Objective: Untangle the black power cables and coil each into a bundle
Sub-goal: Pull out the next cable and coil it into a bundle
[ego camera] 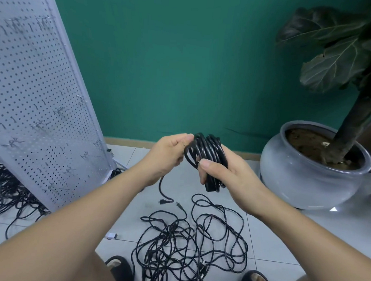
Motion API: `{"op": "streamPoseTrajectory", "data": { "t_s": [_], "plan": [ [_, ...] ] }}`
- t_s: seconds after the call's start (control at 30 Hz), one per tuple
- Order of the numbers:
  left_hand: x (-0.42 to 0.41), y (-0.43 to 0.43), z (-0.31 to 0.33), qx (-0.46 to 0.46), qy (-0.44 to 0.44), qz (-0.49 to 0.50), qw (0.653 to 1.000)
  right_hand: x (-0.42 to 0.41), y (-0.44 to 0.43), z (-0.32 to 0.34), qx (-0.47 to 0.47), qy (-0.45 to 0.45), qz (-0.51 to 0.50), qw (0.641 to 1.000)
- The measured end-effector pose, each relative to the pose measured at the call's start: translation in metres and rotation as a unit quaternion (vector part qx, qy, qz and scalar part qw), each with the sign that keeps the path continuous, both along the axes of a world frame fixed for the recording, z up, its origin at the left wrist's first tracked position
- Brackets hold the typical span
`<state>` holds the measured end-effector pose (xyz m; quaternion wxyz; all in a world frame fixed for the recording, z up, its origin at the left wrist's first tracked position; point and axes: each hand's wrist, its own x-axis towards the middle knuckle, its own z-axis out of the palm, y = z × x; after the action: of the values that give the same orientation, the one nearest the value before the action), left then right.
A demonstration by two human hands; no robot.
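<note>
The step in hand looks like the last turns of coiling one black power cable. Most of its length is already wound into a tight bundle point(207, 152), held up in the air above the tiled floor point(271, 239). The right hand point(231, 178) grips the bundle round its middle, with the fingers curled behind it and the thumb pressed across the front. The left hand point(166, 158) pinches a strand at the bundle's upper left side between thumb and fingertips. Below the left hand a short loose tail point(160, 185) drops to the floor and ends in a plug point(162, 201).

The next move probably calls for drawing that tail up and either laying it on as a last loop or winding it round the bundle's waist. The plug then needs tucking in so that the coil holds. The right hand has to keep its grip meanwhile, or the springy loops may open.

The bundle is thin, glossy black cable. Its loops lie side by side in a narrow oblong, and a connector end point(210, 188) juts out below the right hand's fingers.

Much of the task is left. A loose tangle point(188, 246) of crossing loops lies on the floor near its near edge, between two black sandals point(119, 269). A second heap point(1, 191) lies at the floor's left edge, behind the foot of a white pegboard point(33, 91).
</note>
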<state>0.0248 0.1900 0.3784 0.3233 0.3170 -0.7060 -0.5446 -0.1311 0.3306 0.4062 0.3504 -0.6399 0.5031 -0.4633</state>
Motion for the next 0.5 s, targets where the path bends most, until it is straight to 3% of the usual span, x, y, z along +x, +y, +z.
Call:
{"op": "streamPoseTrajectory", "data": {
  "t_s": [0.13,0.23,0.4,0.5],
  "plan": [
    [-0.013,0.017,-0.015,0.002,-0.080,-0.001,0.997,-0.001,-0.001,0.005,-0.032,-0.022,-0.026,0.999],
    [-0.021,0.032,-0.022,0.028,-0.134,-0.002,0.991,-0.001,-0.005,0.003,-0.035,-0.093,-0.018,0.995],
    [-0.036,0.067,-0.040,0.036,-0.157,-0.083,0.983,-0.004,-0.016,0.002,-0.058,-0.143,-0.095,0.983],
    [-0.040,0.080,-0.050,0.063,-0.139,-0.106,0.983,-0.017,-0.024,0.003,-0.074,-0.062,-0.163,0.982]
  ]
}}
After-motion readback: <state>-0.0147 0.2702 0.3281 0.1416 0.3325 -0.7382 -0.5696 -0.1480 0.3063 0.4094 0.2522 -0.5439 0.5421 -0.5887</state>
